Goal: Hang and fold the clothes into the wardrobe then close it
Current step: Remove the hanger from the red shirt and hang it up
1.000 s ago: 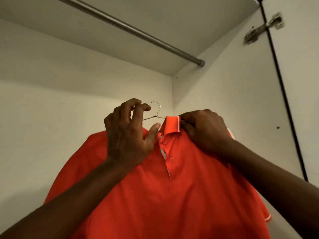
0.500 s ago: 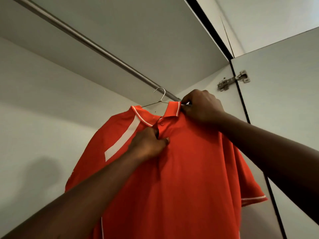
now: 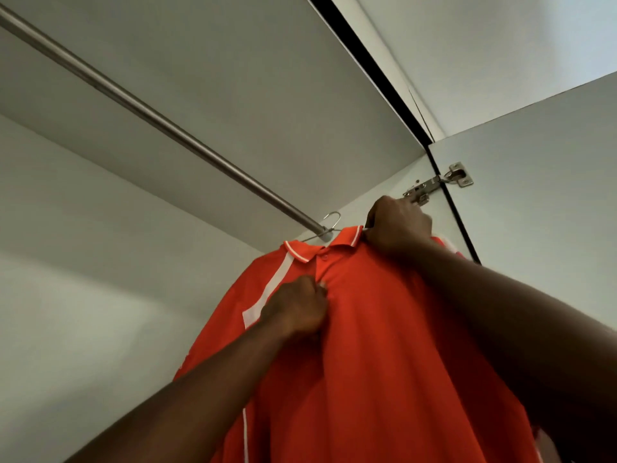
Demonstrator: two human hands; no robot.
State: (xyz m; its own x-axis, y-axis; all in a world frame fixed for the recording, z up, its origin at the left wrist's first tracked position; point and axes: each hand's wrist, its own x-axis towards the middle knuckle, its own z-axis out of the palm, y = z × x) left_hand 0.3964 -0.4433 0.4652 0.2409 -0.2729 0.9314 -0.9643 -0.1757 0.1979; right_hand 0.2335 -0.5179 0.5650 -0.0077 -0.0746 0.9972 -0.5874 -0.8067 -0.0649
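Foreground: left grip (image 3: pixel 295 312) clamped on the placket of the orange polo shirt (image 3: pixel 384 345); right grip (image 3: pixel 397 225) clamped on its shoulder beside the collar. Behind, the wire hanger (image 3: pixel 335 213) hook lies at the wardrobe rail (image 3: pixel 167 125) end; whether it sits over the rail cannot be told.

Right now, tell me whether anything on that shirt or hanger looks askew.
On the orange shirt the collar looks uneven: one side lies folded flat, the other stands up beside the right hand. The hanger hook is at the rail; whether it sits over it is unclear.
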